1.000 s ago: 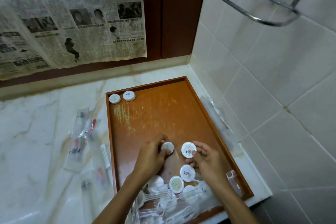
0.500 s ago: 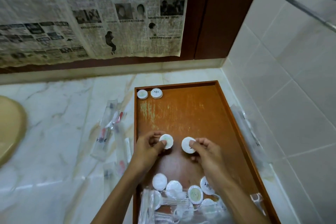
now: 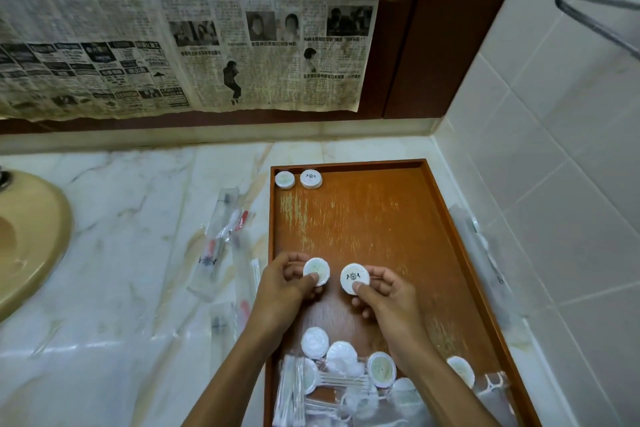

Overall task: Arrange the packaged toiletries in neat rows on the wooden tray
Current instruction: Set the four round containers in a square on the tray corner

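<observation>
Loose pile [image 3: 346, 367]: round packets and cotton swabs are lying at the bottom of the wooden tray [image 3: 446, 229].
Left hand [image 3: 280, 291]: is pinching a pale round packet [image 3: 317, 270], thumb and fingers clamped on its rim, at frame centre.
Right hand [image 3: 391, 298]: is pinching a crested round packet [image 3: 354, 277] just beside it.
Placed pair [image 3: 298, 179]: is sitting in the tray's upper left corner.
Toothbrush packets [image 3: 221, 243]: are lying on the marble, left of the tray.

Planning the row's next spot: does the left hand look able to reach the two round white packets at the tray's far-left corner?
Probably yes. Bare wooden tray lies between the left hand and the two round white packets, though it already pinches a round packet.
</observation>
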The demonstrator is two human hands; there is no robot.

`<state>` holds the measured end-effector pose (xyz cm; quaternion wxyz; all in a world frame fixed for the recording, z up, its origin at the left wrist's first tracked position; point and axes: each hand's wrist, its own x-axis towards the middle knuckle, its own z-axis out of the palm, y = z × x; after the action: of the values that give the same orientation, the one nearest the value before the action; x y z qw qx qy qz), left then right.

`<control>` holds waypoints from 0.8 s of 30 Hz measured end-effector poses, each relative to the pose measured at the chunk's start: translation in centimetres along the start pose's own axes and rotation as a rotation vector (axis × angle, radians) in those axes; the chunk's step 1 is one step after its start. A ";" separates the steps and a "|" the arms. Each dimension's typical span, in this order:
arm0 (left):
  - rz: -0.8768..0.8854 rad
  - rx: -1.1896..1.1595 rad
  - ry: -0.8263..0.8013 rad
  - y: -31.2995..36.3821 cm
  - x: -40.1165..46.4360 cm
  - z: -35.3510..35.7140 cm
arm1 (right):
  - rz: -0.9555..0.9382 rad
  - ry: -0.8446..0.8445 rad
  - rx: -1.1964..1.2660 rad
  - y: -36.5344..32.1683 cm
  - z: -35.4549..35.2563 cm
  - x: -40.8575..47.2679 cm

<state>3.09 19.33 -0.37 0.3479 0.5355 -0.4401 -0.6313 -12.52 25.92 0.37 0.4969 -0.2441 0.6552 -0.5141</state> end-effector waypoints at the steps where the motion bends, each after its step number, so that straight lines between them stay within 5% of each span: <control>1: -0.001 0.001 -0.006 0.0 0.0 0.0 | 0.006 -0.002 -0.009 0.0 -0.1 0.0; 13: 0.083 0.122 0.088 3.6 4.4 -0.3 | -0.053 0.014 -0.045 -3.3 1.0 4.1; 24: 0.118 0.289 0.300 6.2 13.2 -2.1 | 0.181 0.055 0.130 -5.7 5.4 12.7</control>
<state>2.48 4.63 0.46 0.3654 0.6410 -0.4998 -0.4536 -13.65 11.10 0.61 0.5380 -0.1372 0.6532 -0.5149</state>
